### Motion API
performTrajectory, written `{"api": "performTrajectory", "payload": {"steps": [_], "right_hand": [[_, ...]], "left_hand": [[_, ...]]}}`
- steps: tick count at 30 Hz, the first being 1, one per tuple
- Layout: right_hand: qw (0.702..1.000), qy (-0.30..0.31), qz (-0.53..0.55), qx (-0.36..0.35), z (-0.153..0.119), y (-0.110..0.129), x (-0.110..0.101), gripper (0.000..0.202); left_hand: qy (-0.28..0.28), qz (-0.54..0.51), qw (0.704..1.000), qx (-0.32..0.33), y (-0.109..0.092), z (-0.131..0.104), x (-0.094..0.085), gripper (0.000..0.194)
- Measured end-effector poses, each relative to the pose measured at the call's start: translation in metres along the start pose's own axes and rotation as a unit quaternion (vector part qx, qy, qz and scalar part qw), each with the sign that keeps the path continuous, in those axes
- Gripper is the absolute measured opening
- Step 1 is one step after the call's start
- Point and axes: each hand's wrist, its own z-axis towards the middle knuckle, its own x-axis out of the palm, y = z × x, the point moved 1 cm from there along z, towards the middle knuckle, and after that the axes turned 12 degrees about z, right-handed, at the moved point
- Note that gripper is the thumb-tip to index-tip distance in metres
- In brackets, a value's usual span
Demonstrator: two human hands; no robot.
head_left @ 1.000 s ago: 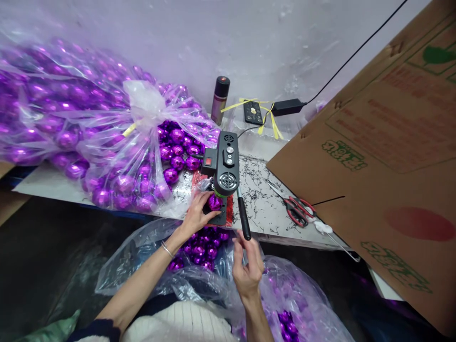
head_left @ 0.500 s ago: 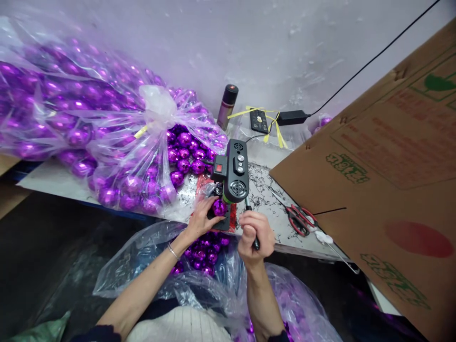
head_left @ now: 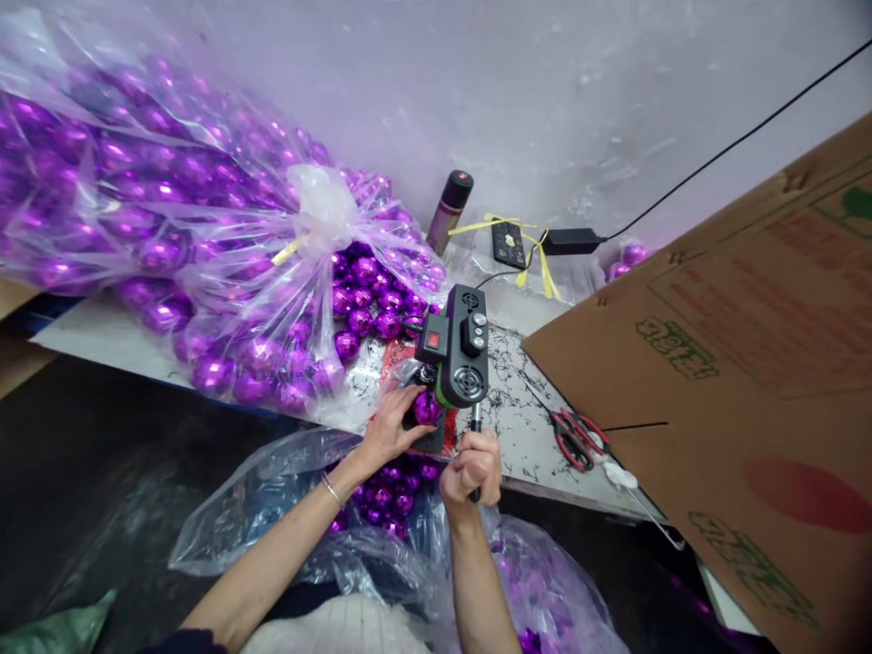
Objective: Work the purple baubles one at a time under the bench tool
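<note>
Ball (head_left: 427, 409) purple, faceted; machine (head_left: 468, 347) black, switch (head_left: 433, 340) red; carton (head_left: 742, 409) brown, red-green printed.

The lever press (head_left: 467, 350), bagged balls (head_left: 259, 354) and carton (head_left: 728, 372) suggest a workshop.

Head-worn view, facing forward, angled down

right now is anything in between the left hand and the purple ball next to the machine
Nothing visible is: the left hand curves directly about the purple ball. The black machine stands on the ball's far right side, not between them.
</note>
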Motion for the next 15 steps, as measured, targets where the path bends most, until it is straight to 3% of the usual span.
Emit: {"api": "performTrajectory", "payload": {"steps": [4, 15], "right_hand": [[1.0, -0.004, -0.006, -0.006, -0.0004, -0.0016, -0.0003, 0.04], [1.0, -0.018, 0.004, -0.004, 0.0026, 0.0012, 0.0028, 0.043]], "left_hand": [[-0.015, 0.01, 0.999, 0.026, 0.0008, -0.0006, 0.001, 0.067], [-0.016, 0.023, 0.999, 0.022, -0.0003, -0.0014, 0.0013, 0.067]]}}
